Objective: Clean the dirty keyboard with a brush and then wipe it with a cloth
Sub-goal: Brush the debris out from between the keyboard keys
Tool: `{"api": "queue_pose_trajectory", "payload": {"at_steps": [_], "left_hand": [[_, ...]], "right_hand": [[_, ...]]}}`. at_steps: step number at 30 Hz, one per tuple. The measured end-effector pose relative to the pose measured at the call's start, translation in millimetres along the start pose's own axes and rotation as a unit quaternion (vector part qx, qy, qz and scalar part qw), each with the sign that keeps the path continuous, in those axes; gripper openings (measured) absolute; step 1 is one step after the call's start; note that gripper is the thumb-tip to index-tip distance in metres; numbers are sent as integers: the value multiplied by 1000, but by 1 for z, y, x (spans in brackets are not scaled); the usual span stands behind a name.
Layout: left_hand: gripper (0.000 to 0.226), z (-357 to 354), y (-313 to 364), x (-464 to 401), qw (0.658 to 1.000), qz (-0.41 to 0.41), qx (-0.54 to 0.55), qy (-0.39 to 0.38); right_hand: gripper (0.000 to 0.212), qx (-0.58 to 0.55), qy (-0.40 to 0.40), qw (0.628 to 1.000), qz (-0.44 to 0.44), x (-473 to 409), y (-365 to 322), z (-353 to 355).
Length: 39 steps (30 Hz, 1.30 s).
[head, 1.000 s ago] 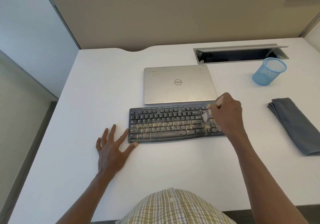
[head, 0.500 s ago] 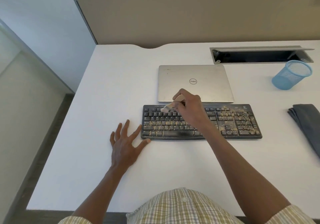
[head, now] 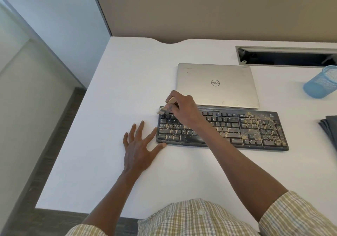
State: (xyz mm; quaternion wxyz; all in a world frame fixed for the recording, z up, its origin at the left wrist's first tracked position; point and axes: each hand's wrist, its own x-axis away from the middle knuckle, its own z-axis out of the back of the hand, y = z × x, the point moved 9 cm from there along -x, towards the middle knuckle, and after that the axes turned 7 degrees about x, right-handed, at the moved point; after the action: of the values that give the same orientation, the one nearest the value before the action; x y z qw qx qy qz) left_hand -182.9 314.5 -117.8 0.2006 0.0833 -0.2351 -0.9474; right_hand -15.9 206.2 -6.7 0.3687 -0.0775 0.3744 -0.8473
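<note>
Since earlier, right hand (head: 184, 109), gripping brush (head: 165, 108), reached keyboard (head: 255, 126) far-left corner; left hand (head: 139, 144) flat, splayed. Risk: grit swept onto worktop (head: 127, 82).

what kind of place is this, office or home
Most likely an office cubicle: a white desk backed by a beige partition panel, with a built-in cable tray slot in the desktop, plus a closed Dell laptop and a blue mesh pen cup.

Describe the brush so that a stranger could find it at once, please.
Start at the silver laptop on the white desk; the dirty black keyboard lies just in front of it. At the keyboard's far left corner, the right hand pinches the brush. It is the only small, pale tan thing there.
</note>
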Motion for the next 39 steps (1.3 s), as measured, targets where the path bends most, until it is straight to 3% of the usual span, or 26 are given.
{"api": "queue_pose_trajectory", "payload": {"at_steps": [14, 39], "left_hand": [[74, 1, 2, 1, 1000, -8, 2, 5], [74, -1, -2, 1, 1000, 6, -2, 0]], "right_hand": [[20, 116, -13, 993, 6, 11, 25, 34], [18, 182, 37, 968, -169, 91, 133, 159]]}}
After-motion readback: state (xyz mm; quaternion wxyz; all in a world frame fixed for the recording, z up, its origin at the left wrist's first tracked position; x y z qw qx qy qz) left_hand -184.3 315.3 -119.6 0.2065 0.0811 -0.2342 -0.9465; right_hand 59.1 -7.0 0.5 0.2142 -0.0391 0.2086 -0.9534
